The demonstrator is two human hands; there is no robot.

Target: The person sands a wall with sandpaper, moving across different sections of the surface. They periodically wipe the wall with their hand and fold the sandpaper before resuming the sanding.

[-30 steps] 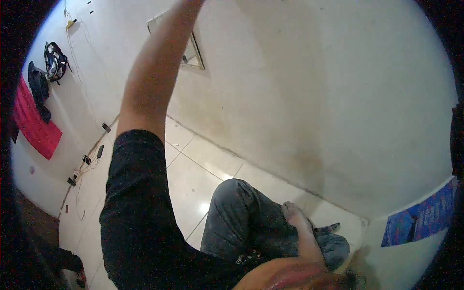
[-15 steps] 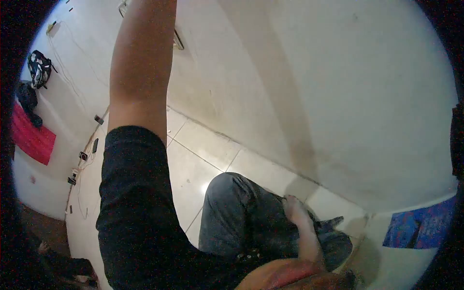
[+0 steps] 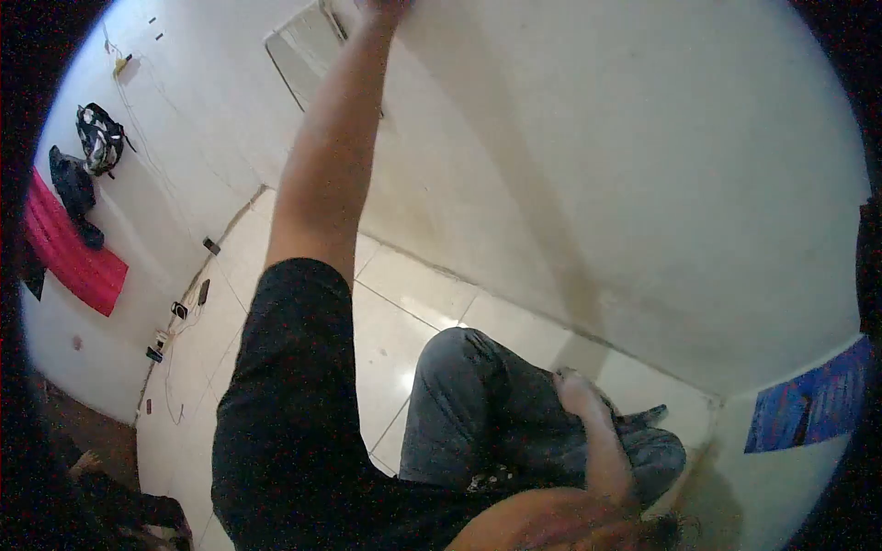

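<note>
My left arm, in a black sleeve, stretches up the view along the wall. My left hand [image 3: 386, 7] shows only in part at the top edge; its fingers are cut off. My right hand [image 3: 577, 393] rests low on the grey jeans [image 3: 450, 395] of my bent leg. Its fingers are blurred, so whether they hold anything cannot be made out. A dark, narrow piece [image 3: 643, 418] sticks out just beyond this hand.
A framed panel [image 3: 299, 55] is behind my left forearm. Chargers and cables [image 3: 179, 310] lie along the left wall's foot. A backpack [image 3: 101, 140] and pink cloth [image 3: 78, 248] hang there. A person's hand [image 3: 87, 462] shows at lower left; blue cloth [image 3: 804, 404] at right.
The view has shifted, so the room and my left arm appear farther right. Part of my left hand now shows at the top edge. My right hand stays on the jeans.
</note>
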